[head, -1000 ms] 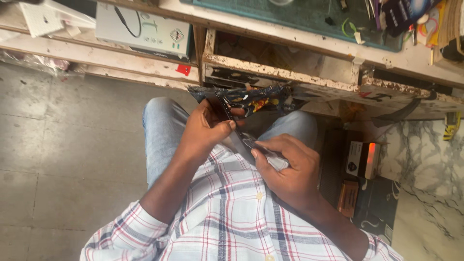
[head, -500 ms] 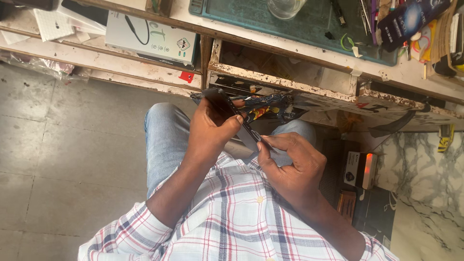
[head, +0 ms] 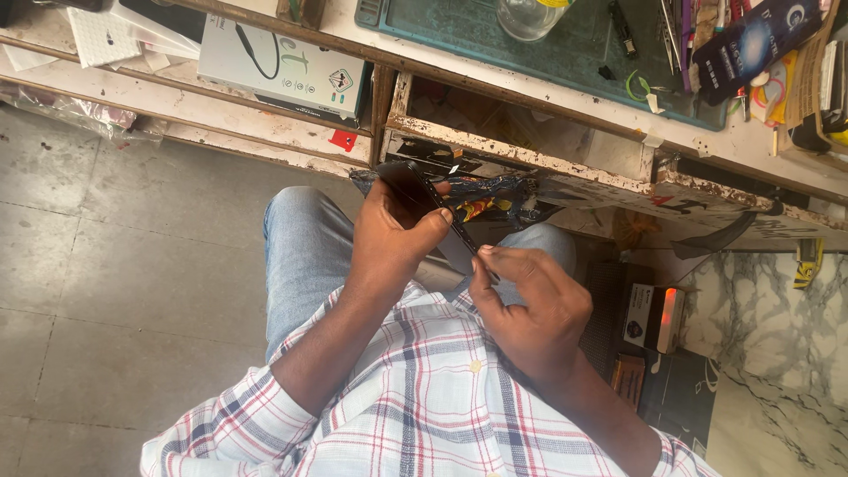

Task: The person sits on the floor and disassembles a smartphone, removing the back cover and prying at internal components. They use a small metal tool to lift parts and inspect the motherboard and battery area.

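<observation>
I sit with a thin black flat device (head: 439,216), like a phone panel, held edge-on over my lap. My left hand (head: 393,234) grips its upper part, thumb across the face. My right hand (head: 530,305) pinches its lower end with fingertips together near the edge. Whether a small tool is in those fingers is too small to tell. A crumpled dark wrapper with orange print (head: 490,196) lies just beyond the device, at the open drawer.
An open worn wooden drawer (head: 530,159) sits under the workbench. On the bench lie a green mat (head: 495,44), a glass jar (head: 528,16), hand tools (head: 676,31) and a white box (head: 283,71). Small boxes (head: 654,318) stand on the floor at right.
The view has shifted downward, so the bench and hands sit lower in frame. Both hands keep hold of the device, which is lifted slightly nearer the drawer.
</observation>
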